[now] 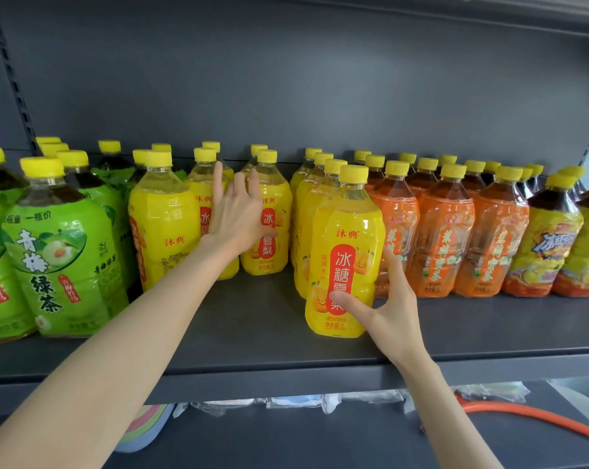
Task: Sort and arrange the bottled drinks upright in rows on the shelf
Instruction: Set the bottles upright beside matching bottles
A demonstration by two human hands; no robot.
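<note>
Yellow-capped bottles stand upright on the dark grey shelf [252,330]. From left to right there are green tea bottles [56,252], yellow pear drinks [164,228], orange tea bottles [445,231] and dark iced tea bottles [547,245]. My right hand [388,316] holds the front yellow pear bottle [347,231] low down, thumb on its label and fingers along its right side. That bottle stands at the head of a yellow row. My left hand [235,214] reaches in with fingers spread, against two yellow bottles further back [269,258].
A bare strip of shelf lies in front of the middle yellow bottles. Below, a lower shelf carries an orange hose [530,414], a stack of coloured plates [144,431] and clear plastic bags [354,397]. Another shelf edge overhangs at top right.
</note>
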